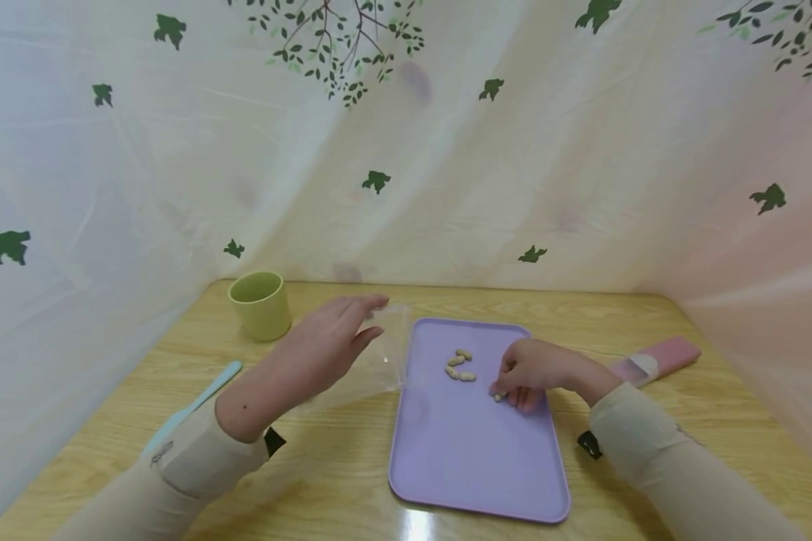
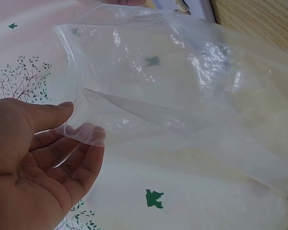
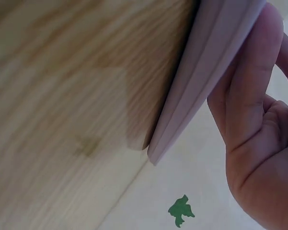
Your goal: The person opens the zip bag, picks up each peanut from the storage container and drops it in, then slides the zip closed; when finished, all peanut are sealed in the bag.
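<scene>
In the head view my left hand (image 1: 325, 342) is raised left of the purple tray (image 1: 477, 466), at a clear plastic bag (image 1: 387, 353). The left wrist view shows the thumb and curled fingers holding the edge of the bag (image 2: 148, 91) near its mouth. My right hand (image 1: 534, 368) is low over the tray's right side, its fingertips pinching a peanut (image 1: 498, 397) at the surface. Several unshelled peanuts (image 1: 468, 376) lie in a loose curve farther left on the tray. The right wrist view catches the tray's rim (image 3: 201, 72) beside the fingers; the pinched peanut is hidden there.
A yellow-green cup (image 1: 265, 308) stands at the back left of the wooden table (image 1: 325, 481). Partly behind the left forearm lies a light blue long-handled utensil (image 1: 203, 394). A long pink case (image 1: 673, 357) with a pale band lies right of the tray. Patterned curtains enclose the table.
</scene>
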The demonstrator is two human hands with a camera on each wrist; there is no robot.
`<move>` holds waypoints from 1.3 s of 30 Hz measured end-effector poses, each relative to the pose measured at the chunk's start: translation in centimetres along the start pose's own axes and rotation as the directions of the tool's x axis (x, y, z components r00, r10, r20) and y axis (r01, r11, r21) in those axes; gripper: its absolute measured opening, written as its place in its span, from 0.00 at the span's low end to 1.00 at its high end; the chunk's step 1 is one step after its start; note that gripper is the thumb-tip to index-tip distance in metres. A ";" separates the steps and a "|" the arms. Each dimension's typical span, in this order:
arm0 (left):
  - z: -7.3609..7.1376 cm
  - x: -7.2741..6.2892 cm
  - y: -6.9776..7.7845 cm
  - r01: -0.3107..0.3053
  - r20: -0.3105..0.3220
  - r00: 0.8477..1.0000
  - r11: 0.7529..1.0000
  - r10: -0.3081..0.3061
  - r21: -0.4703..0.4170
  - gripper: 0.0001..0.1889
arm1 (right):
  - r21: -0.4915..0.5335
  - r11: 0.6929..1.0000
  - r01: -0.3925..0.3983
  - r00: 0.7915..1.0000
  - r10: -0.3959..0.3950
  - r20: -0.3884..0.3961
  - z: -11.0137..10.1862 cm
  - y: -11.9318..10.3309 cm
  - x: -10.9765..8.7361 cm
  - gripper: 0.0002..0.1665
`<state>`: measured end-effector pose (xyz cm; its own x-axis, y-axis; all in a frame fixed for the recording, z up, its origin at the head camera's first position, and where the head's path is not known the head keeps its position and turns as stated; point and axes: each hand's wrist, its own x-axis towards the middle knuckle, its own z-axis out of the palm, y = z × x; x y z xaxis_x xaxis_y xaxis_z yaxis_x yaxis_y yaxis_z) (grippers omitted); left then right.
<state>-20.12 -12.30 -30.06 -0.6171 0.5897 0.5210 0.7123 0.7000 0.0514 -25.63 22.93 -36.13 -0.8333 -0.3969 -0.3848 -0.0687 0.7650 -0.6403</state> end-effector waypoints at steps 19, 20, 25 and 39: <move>-0.2 -0.1 -0.1 0.023 0.014 1.000 1.000 -0.023 -0.008 0.25 | 0.120 0.987 0.105 0.994 -0.102 -0.033 -1.3 -1.1 -0.2 0.15; -0.3 -0.1 -0.2 0.024 0.013 1.000 1.000 -0.024 -0.008 0.25 | 0.137 0.983 0.120 0.992 -0.115 -0.041 -1.4 -1.3 -0.3 0.16; -0.3 -0.1 -0.2 0.026 0.006 1.000 1.000 -0.026 -0.002 0.24 | 0.210 0.960 0.187 0.981 -0.173 -0.082 -1.7 -3.2 -0.7 0.20; -0.3 0.2 -0.4 0.039 0.023 0.999 0.999 -0.038 -0.007 0.24 | 0.235 0.931 0.280 0.959 -0.261 -0.111 0.1 -9.6 -0.8 0.18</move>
<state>-20.37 -12.57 -29.76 -0.6516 0.5717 0.4986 0.6904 0.7193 0.0774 -24.26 15.84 -29.78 -0.8421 -0.5239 -0.1285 -0.1687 0.4820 -0.8598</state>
